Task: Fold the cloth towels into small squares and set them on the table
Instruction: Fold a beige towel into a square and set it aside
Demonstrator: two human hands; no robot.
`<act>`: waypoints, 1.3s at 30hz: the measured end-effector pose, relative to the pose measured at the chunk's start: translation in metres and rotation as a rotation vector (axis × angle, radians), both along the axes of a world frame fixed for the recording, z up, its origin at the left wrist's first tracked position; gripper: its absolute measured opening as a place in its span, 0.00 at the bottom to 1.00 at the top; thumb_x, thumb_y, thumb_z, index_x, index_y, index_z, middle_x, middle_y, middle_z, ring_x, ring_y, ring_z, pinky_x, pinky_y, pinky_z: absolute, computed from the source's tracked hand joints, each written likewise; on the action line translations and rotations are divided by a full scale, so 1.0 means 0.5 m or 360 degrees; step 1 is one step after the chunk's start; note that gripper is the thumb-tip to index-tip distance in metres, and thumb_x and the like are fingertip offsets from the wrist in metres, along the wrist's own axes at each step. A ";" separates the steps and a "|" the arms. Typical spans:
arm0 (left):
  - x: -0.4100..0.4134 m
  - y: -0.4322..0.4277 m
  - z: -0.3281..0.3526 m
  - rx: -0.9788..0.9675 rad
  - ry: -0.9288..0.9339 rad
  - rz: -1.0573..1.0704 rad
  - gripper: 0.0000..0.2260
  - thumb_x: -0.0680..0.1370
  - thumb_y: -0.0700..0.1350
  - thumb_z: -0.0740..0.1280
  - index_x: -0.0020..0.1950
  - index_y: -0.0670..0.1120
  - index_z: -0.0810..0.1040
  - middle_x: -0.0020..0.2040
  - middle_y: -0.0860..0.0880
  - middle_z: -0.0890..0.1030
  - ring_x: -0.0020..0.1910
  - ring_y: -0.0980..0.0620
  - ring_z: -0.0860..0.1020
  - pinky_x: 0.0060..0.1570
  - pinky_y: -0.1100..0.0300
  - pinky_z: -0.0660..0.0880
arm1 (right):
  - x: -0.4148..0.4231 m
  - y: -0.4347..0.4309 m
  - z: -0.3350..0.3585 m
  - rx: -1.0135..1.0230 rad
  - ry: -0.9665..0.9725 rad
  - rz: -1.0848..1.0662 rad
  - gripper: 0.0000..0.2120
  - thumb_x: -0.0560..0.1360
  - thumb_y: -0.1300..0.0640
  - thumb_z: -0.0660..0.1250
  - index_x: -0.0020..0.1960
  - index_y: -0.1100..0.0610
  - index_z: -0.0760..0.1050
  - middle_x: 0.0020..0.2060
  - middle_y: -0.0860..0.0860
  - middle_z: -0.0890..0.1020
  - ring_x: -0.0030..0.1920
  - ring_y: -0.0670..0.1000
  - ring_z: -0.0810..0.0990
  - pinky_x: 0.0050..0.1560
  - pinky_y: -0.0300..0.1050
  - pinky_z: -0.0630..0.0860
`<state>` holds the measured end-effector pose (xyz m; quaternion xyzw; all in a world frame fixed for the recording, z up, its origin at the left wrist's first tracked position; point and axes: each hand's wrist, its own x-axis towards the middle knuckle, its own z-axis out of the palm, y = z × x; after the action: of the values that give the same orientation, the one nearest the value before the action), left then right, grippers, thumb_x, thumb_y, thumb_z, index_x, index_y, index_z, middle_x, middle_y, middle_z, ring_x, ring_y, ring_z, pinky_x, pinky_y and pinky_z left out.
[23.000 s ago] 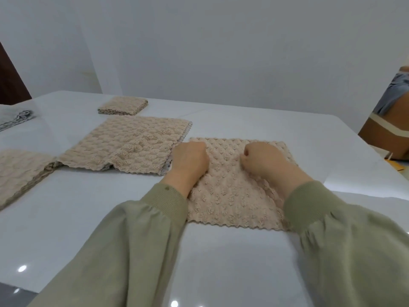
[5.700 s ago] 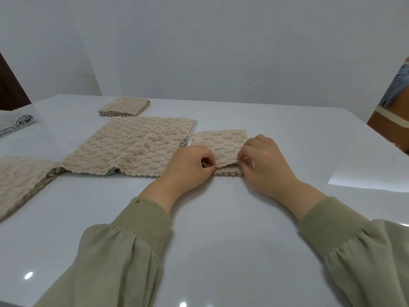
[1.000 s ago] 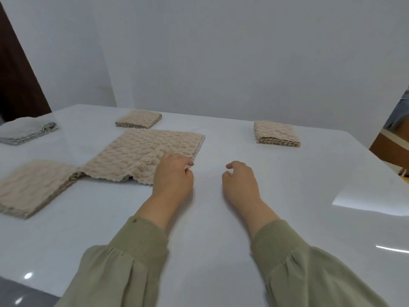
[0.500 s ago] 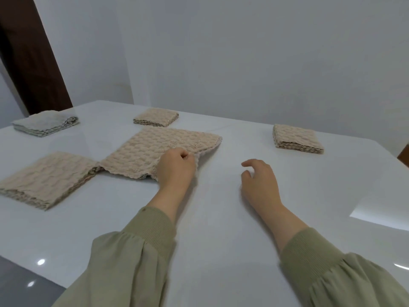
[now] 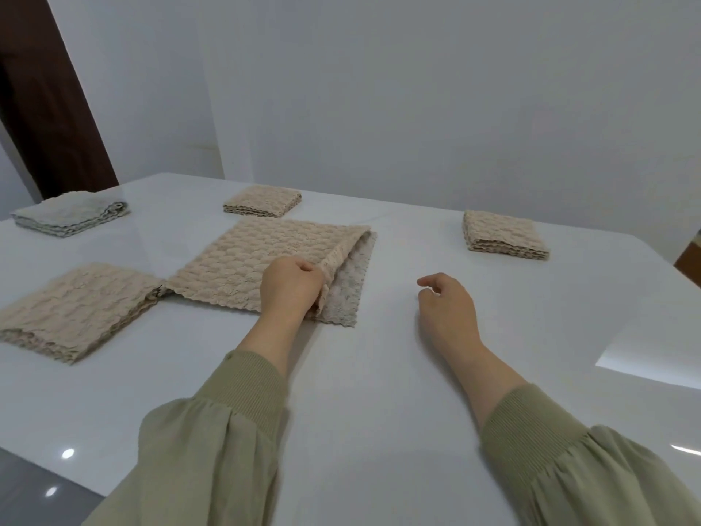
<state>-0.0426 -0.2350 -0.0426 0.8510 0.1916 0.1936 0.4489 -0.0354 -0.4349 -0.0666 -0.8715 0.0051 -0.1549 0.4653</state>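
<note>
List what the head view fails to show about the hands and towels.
- Left hand fingertips: head view, tucked under the lifted towel edge.
- Layers beneath it: head view, covered; count unclear.
- Beige stack: head view, layers too fine to count.
- Brown thing: head view, cut off by right edge.

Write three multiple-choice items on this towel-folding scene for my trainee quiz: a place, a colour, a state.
1. Where does the grey folded towel lie? A) the table at its far left B) its near right corner C) its middle
2. What colour are the sleeves? A) red B) olive green C) black
3. What is the left hand doing? A) pressing bare table B) holding a cup C) gripping the flat beige towel by its edge
Key: 1 A, it sits far left; 2 B, both cuffs show olive; 3 C, its fingers curl round the raised edge.
</note>
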 end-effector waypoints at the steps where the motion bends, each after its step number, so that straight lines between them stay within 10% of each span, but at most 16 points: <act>1: -0.007 -0.004 0.006 -0.0096 -0.0088 0.0060 0.10 0.74 0.38 0.63 0.33 0.46 0.78 0.31 0.52 0.78 0.30 0.53 0.74 0.29 0.62 0.71 | 0.001 -0.001 -0.001 0.0009 0.0002 0.0005 0.13 0.76 0.63 0.57 0.58 0.57 0.75 0.59 0.52 0.76 0.61 0.50 0.72 0.52 0.39 0.64; 5: -0.035 -0.036 0.048 -0.0483 -0.0700 -0.0134 0.07 0.77 0.40 0.65 0.40 0.50 0.76 0.37 0.54 0.78 0.35 0.59 0.76 0.34 0.68 0.71 | 0.003 0.001 0.006 0.0258 -0.0187 -0.0130 0.14 0.76 0.65 0.56 0.58 0.58 0.75 0.57 0.53 0.77 0.60 0.51 0.73 0.55 0.38 0.64; 10: -0.054 -0.081 0.060 -0.0444 -0.0228 -0.1480 0.14 0.77 0.32 0.63 0.57 0.49 0.74 0.54 0.51 0.80 0.55 0.58 0.79 0.56 0.62 0.75 | 0.012 -0.061 0.011 0.0667 -0.0351 -0.0452 0.13 0.72 0.55 0.64 0.56 0.53 0.75 0.54 0.52 0.78 0.57 0.53 0.76 0.58 0.45 0.71; 13: -0.049 -0.057 0.057 -0.0447 -0.0486 -0.0950 0.11 0.78 0.35 0.62 0.53 0.49 0.79 0.50 0.49 0.83 0.46 0.57 0.81 0.50 0.58 0.78 | 0.021 -0.083 0.016 0.0794 -0.0252 -0.0440 0.13 0.65 0.46 0.68 0.47 0.50 0.74 0.43 0.50 0.77 0.47 0.50 0.77 0.46 0.45 0.74; 17: -0.031 -0.038 0.030 0.0203 -0.0321 -0.0398 0.10 0.78 0.40 0.62 0.53 0.50 0.81 0.49 0.52 0.82 0.50 0.52 0.79 0.54 0.58 0.74 | -0.005 -0.047 0.035 0.0632 -0.0649 -0.0489 0.20 0.74 0.51 0.54 0.59 0.60 0.75 0.55 0.53 0.79 0.57 0.50 0.74 0.59 0.40 0.68; 21: -0.018 -0.043 -0.012 0.0580 -0.0021 -0.0688 0.14 0.77 0.41 0.62 0.62 0.49 0.77 0.57 0.51 0.79 0.57 0.49 0.75 0.55 0.59 0.70 | -0.018 -0.015 0.021 0.0189 -0.0255 0.0278 0.26 0.70 0.40 0.58 0.64 0.50 0.72 0.60 0.50 0.76 0.61 0.49 0.74 0.64 0.46 0.68; 25: -0.016 -0.041 -0.022 0.0561 -0.0093 -0.0818 0.18 0.78 0.42 0.63 0.68 0.47 0.73 0.64 0.47 0.74 0.65 0.47 0.69 0.60 0.59 0.64 | -0.015 -0.006 0.005 -0.0990 -0.0087 0.0386 0.21 0.72 0.53 0.63 0.64 0.53 0.71 0.60 0.52 0.76 0.59 0.56 0.73 0.61 0.51 0.68; 28: -0.013 -0.036 -0.033 0.0745 0.0101 -0.0844 0.28 0.79 0.51 0.62 0.76 0.49 0.57 0.77 0.47 0.57 0.75 0.49 0.54 0.73 0.55 0.51 | -0.017 -0.025 0.017 -0.1005 -0.0285 -0.0078 0.11 0.73 0.60 0.60 0.54 0.58 0.73 0.52 0.56 0.77 0.53 0.60 0.74 0.51 0.52 0.68; 31: -0.006 -0.027 -0.041 0.1103 0.0347 -0.0939 0.32 0.78 0.61 0.56 0.77 0.51 0.48 0.78 0.48 0.53 0.76 0.48 0.51 0.74 0.48 0.50 | -0.019 -0.042 0.024 -0.0594 -0.0376 -0.0529 0.18 0.77 0.55 0.60 0.65 0.61 0.68 0.61 0.59 0.73 0.61 0.61 0.69 0.58 0.54 0.65; 39: -0.006 -0.030 -0.038 0.1325 0.0493 -0.0933 0.31 0.78 0.65 0.52 0.77 0.55 0.49 0.78 0.52 0.49 0.77 0.50 0.47 0.73 0.46 0.44 | -0.037 -0.043 0.022 -0.0839 -0.0512 -0.0043 0.27 0.77 0.47 0.59 0.74 0.50 0.58 0.73 0.58 0.61 0.73 0.57 0.58 0.72 0.57 0.53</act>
<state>-0.0455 -0.2498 -0.0615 0.9937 -0.0835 -0.0083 0.0749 -0.0541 -0.4563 -0.0558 -0.9264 -0.0974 -0.2929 0.2158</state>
